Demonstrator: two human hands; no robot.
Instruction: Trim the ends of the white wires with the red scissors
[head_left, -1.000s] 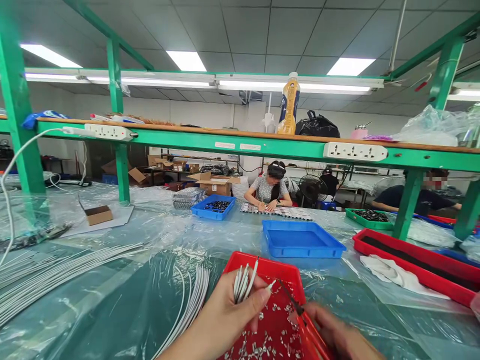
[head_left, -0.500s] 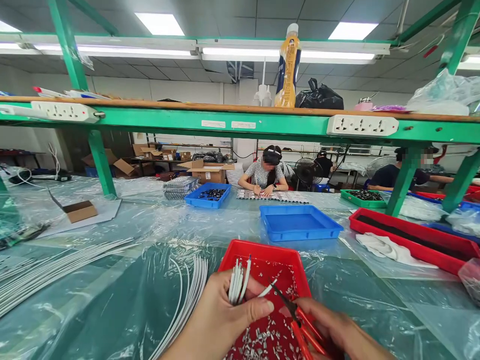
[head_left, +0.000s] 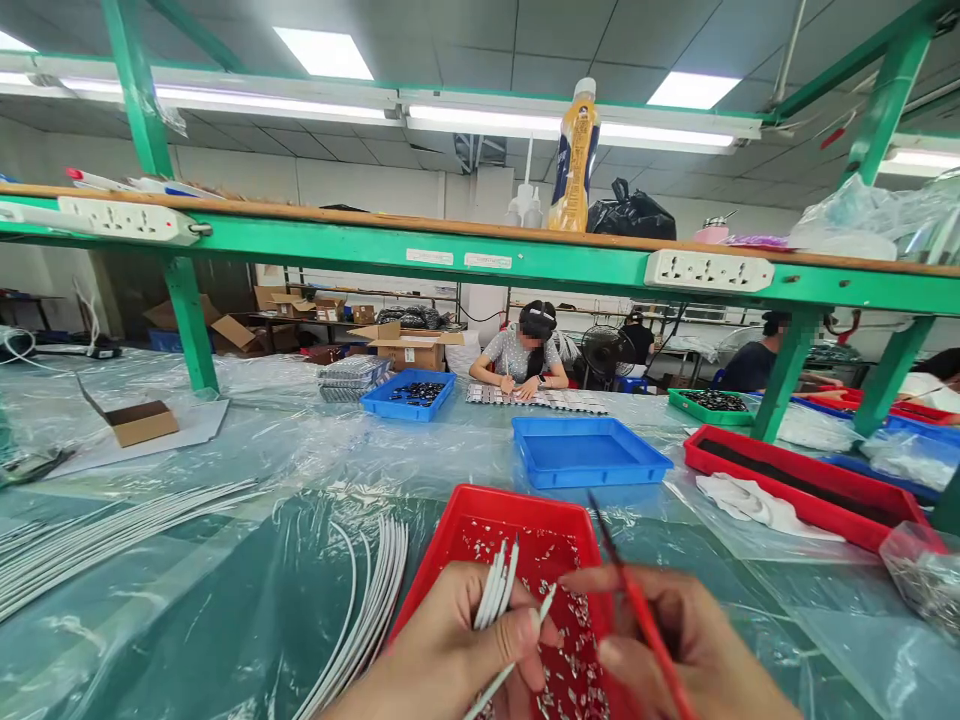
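My left hand [head_left: 442,655] is closed around a bundle of thin white cables [head_left: 497,596], their ends sticking up above the fingers. One cable end [head_left: 544,603] pokes out toward my right hand [head_left: 679,650], which grips red-handled cutters [head_left: 637,610] pointing up and away. Both hands hover over a red tray [head_left: 480,525] strewn with several small silver metal pieces [head_left: 564,665].
Loose white cables [head_left: 375,605] lie left of the tray on the plastic-covered table, with more [head_left: 112,530] at far left. An empty blue tray [head_left: 589,452] sits behind, a long red tray [head_left: 802,485] and a white cloth [head_left: 742,500] to the right. Other people work at the far side.
The cutters swung from pointing left at the cable end to standing upright in my right hand. The hands sank lower in the picture as the view shifted slightly.
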